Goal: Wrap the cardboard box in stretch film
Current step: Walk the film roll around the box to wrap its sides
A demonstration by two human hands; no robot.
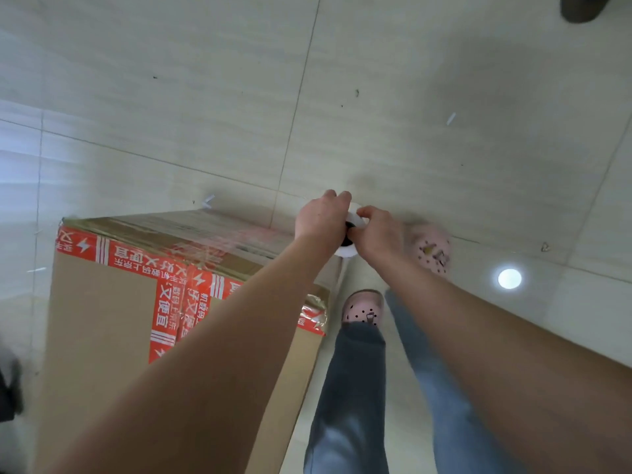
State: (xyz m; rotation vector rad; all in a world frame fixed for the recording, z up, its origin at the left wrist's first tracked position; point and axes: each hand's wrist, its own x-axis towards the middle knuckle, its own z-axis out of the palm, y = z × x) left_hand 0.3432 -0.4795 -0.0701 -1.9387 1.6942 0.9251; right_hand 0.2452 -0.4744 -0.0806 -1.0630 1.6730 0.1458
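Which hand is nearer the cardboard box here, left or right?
Left. The left hand grips the stretch film roll right at the far right corner of the cardboard box; the right hand holds the roll's other side, farther out over the floor.

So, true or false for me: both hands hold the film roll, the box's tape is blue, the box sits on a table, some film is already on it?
Both hands hold it: true; left hand and right hand grip the film roll.
Blue tape: false; the tape on the cardboard box is red.
On a table: false; it stands on the floor.
Already wrapped partly: true; stretch film crosses its far top edge.
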